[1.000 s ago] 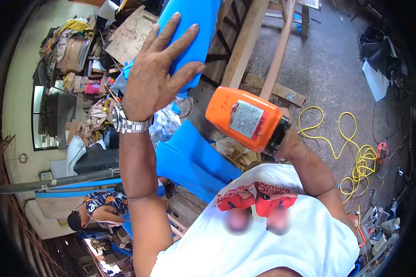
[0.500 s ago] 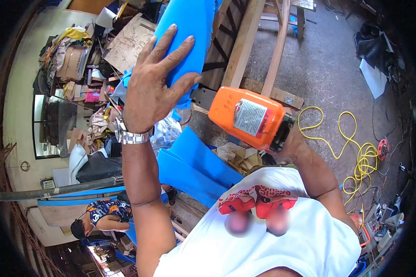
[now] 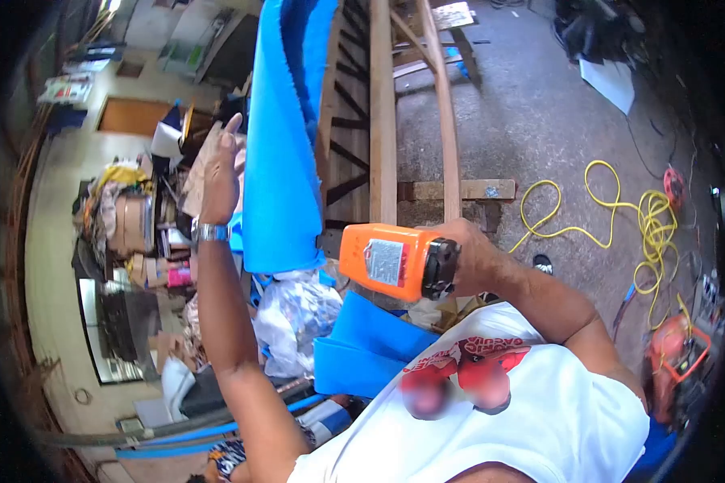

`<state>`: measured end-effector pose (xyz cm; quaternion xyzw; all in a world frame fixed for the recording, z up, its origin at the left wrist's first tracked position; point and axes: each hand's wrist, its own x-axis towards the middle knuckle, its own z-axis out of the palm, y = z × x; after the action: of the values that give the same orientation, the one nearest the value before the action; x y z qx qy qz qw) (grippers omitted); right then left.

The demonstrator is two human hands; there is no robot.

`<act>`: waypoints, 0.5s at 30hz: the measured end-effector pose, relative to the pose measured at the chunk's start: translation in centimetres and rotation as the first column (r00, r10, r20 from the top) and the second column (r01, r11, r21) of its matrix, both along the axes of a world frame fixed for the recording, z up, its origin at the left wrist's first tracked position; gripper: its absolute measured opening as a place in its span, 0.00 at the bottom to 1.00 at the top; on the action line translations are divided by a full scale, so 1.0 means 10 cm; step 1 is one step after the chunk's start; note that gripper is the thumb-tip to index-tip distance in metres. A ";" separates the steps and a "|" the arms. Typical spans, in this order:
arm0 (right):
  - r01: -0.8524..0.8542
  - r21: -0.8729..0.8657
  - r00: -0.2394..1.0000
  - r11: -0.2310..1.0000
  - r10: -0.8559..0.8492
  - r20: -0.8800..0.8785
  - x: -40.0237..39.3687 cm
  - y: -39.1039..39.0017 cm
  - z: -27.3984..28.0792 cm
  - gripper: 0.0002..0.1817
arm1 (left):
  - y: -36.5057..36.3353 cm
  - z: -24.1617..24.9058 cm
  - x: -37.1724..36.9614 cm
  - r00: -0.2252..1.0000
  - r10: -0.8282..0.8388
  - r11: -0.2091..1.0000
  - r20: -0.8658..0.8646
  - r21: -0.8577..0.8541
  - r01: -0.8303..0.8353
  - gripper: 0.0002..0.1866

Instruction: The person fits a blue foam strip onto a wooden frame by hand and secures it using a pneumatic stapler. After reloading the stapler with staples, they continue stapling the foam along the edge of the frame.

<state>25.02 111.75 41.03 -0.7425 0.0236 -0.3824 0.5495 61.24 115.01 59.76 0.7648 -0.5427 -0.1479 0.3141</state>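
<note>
While the left hand (image 3: 220, 173) rises open beside the blue fabric (image 3: 280, 153), the right hand (image 3: 471, 256) grips an orange tool (image 3: 391, 261).

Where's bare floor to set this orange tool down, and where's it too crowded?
Bare concrete lies between the wooden frame and the yellow cord. Left of the blue fabric, by the left hand, boxes and clutter fill everything. Below the orange tool in the right hand, plastic bags and blue offcuts crowd the floor.

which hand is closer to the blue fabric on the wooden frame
Left. The left hand is raised against the blue fabric's edge; the right hand holds the orange bottle lower, clear of it.
</note>
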 end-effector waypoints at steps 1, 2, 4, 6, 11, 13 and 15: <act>0.008 0.019 1.000 1.000 -0.008 0.000 -0.01 0.02 0.02 0.27 | -0.17 -0.09 0.17 0.998 -0.035 0.999 -0.049 0.003 0.035 0.37; 0.010 0.032 1.000 0.999 -0.010 0.000 -0.04 0.03 0.07 0.28 | -0.31 -0.08 0.14 0.998 -0.042 0.997 -0.044 0.065 0.045 0.36; -0.010 0.039 1.000 0.999 0.011 -0.025 -0.06 0.01 0.09 0.30 | -0.65 -0.10 0.15 0.988 -0.086 0.996 -0.129 0.022 0.090 0.35; -0.024 0.078 1.000 0.997 0.023 0.010 -0.03 -0.02 0.06 0.30 | -0.78 -0.04 0.07 0.988 -0.086 0.994 -0.128 0.062 0.094 0.32; -0.126 0.104 0.990 0.986 0.119 0.073 0.02 -0.25 -0.05 0.32 | -0.76 0.12 -0.62 0.896 -0.326 0.940 0.302 0.203 0.273 0.30; -0.191 0.132 0.981 0.973 0.185 0.058 0.06 -0.35 -0.05 0.33 | -0.71 0.13 -0.76 0.849 -0.346 0.932 0.398 0.248 0.264 0.29; -0.226 0.130 0.974 0.965 0.221 0.052 0.09 -0.45 -0.09 0.32 | -0.70 0.13 -0.83 0.813 -0.356 0.930 0.461 0.256 0.262 0.28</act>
<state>25.91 107.27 40.09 -0.6943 -0.0448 -0.3290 0.6385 52.90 108.05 61.07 0.7031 -0.7069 -0.0427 0.0639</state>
